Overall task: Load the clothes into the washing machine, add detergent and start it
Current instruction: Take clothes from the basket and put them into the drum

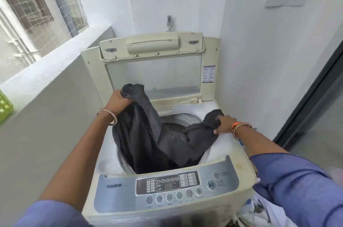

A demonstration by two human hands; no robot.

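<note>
Your left hand [118,101] is gripping bunched end of dark garment [148,139], fingers closed round cloth. Your right hand [223,124] is pinching other end, fingertips pressing it on white rim. Garment is sagging between your fingers into drum of washing machine [230,169], lid [154,76] standing open beyond them. White walls are enclosing narrow corner; tap [169,22] above lid, grilled window [27,9] left of your left hand.

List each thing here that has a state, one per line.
Washing machine lid: raised, open.
Dark garment: partly in the drum, both ends held up.
Left hand: gripping the garment's raised end.
Right hand: gripping its other end at the rim.
Control panel display: unlit.
</note>
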